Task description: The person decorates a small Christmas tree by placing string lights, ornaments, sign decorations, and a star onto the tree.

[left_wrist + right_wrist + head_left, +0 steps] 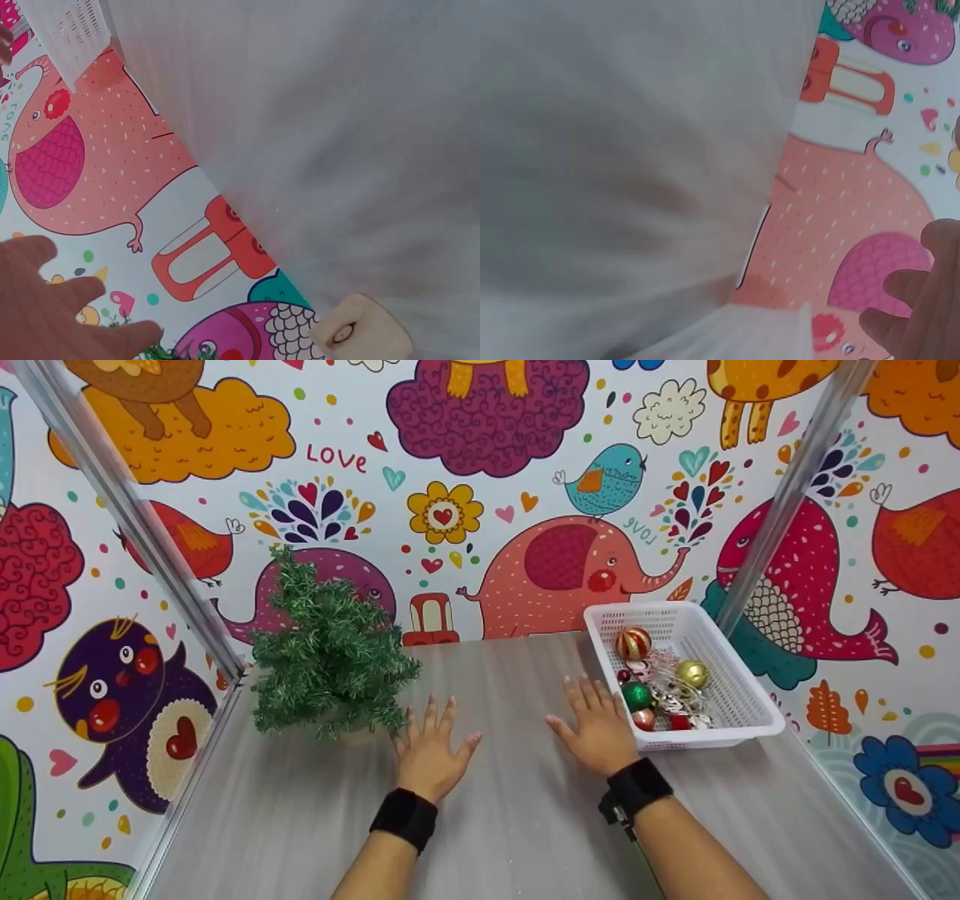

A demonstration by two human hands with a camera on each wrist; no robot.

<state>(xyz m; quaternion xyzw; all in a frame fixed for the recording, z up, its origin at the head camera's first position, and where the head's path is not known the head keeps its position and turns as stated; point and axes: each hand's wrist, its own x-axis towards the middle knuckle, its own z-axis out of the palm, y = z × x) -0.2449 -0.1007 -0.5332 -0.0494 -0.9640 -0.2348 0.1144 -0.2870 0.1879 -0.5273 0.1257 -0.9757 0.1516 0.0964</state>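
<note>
White walls [502, 489] printed with cartoon animals [555, 577], hearts [505, 514] and flowers [444, 512], silvery metal posts [135, 510], grey wood-grain tabletop [510, 810]

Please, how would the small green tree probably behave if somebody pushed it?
The green tree might tip if pushed high up, since its foliage spreads wider than the pale base under it. Its branches would probably bend rather than snap, as they look like thin, bristly strands.

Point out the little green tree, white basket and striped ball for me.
Little green tree [330, 652]: head view, middle of its branches.
White basket [727, 690]: head view, right inner wall.
Striped ball [633, 643]: head view, middle of its visible side.
</note>
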